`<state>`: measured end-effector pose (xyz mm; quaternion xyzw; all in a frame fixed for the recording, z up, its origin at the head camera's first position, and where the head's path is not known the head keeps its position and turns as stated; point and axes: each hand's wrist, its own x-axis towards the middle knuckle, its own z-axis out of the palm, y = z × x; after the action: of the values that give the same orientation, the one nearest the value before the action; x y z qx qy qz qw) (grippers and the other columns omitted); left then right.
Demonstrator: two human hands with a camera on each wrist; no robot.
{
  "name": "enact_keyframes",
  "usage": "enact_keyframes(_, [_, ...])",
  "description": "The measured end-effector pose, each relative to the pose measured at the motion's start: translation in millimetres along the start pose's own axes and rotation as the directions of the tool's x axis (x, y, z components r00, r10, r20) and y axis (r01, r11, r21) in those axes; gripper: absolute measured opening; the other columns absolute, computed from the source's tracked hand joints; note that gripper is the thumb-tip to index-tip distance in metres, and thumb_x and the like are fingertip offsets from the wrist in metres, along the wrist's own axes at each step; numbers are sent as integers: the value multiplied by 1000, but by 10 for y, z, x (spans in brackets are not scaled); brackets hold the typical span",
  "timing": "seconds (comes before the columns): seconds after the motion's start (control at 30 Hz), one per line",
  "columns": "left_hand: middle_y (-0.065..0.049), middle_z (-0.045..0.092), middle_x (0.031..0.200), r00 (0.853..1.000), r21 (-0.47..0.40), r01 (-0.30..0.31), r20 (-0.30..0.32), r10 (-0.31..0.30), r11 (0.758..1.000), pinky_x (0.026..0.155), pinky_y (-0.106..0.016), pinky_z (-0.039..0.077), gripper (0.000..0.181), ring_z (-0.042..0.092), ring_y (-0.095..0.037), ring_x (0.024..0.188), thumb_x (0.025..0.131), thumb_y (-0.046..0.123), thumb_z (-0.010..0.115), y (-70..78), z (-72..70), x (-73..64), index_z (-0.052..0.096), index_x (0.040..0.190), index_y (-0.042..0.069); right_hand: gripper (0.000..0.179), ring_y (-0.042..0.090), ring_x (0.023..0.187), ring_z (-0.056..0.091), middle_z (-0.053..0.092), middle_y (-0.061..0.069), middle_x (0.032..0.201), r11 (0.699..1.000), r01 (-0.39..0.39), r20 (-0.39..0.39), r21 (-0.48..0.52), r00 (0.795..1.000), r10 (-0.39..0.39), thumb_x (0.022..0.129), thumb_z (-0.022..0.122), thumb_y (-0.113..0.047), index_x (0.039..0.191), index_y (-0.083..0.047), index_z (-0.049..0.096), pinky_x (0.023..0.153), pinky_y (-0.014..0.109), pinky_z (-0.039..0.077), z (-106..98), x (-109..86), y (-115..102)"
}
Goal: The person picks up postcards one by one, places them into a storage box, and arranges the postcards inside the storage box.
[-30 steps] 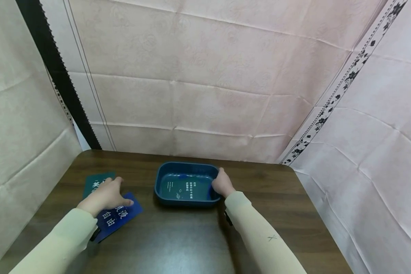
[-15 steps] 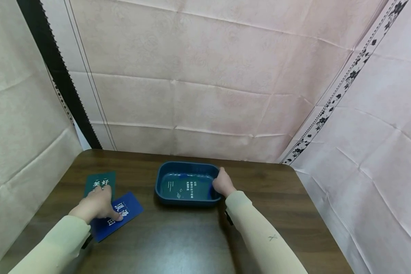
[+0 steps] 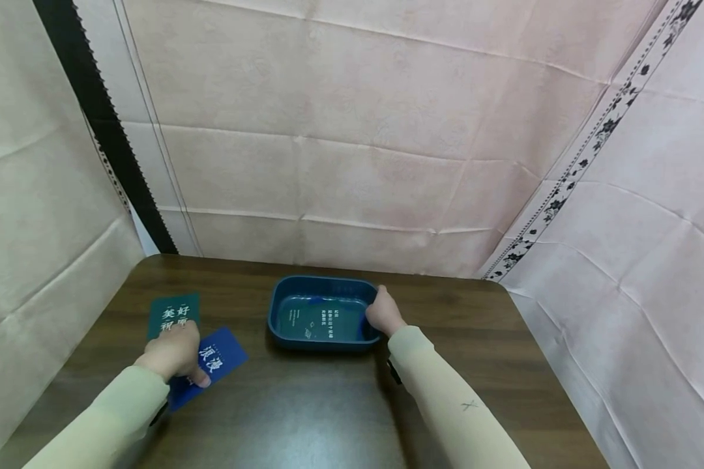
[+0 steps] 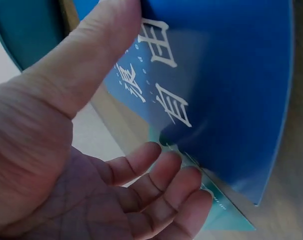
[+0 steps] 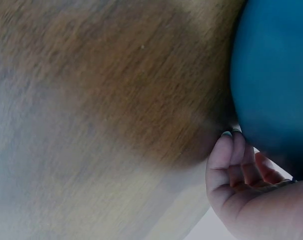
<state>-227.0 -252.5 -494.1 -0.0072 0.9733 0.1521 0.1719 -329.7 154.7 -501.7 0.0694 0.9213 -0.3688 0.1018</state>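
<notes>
My left hand [image 3: 173, 352] pinches a blue card [image 3: 225, 352] with white characters. The left wrist view shows the thumb [image 4: 99, 45] on its printed face and curled fingertips [image 4: 191, 182] at the opposite edge. Partly beneath it lies a green card [image 3: 174, 307] with white writing. With my right hand [image 3: 385, 314] I grip the right wall of a dark blue tray [image 3: 322, 347]. In the right wrist view, bent fingers [image 5: 221, 155] sit along the tray's outer side [image 5: 276, 75]. Inside the tray lies another green printed card [image 3: 302, 319]; bits of blue [image 3: 362, 327] show at its edges.
Everything rests on a brown wooden table [image 3: 463, 365] with rounded far corners. Pale cloth hangs [image 3: 328, 163] behind it and at both sides, with a floral band [image 3: 554, 206] at the right and a black strip [image 3: 123, 159] at the left.
My left hand, spread over the two cards earlier, has drawn back and closed on the blue card; more of the green card shows. My right hand and the tray have stayed put.
</notes>
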Motion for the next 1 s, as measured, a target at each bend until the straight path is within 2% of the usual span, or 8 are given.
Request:
enact_keyframes(0.27, [-31, 52, 96, 999, -23, 35, 26, -34, 999, 70, -66, 48, 113, 53, -41, 79, 44, 47, 93, 38, 24, 6, 38, 119, -17, 67, 31, 127, 45, 34, 20, 150, 1000, 10, -1, -13, 1000, -10, 95, 44, -2, 154, -3, 10, 100, 54, 39, -7, -17, 3])
enact_keyframes(0.7, [-30, 53, 95, 1000, 4, 14, 7, -14, 1000, 70, -65, 48, 107, 54, -39, 79, 46, 45, 93, 56, -18, -2, 43, 117, -17, 65, 33, 130, 43, 34, 20, 150, 1000, 27, -3, -8, 1000, -27, 96, 44, -5, 153, -2, 11, 101, 55, 38, -10, 12, 4])
enact_keyframes(1.0, [-32, 55, 96, 1000, 2, 9, 6, -9, 1000, 70, -67, 47, 109, 55, -40, 79, 45, 48, 92, 12, 16, -16, 43, 117, -17, 67, 31, 129, 43, 34, 19, 151, 1000, -1, -2, -22, 1000, 1, 96, 44, -4, 154, -4, 9, 101, 54, 38, 7, 6, -13])
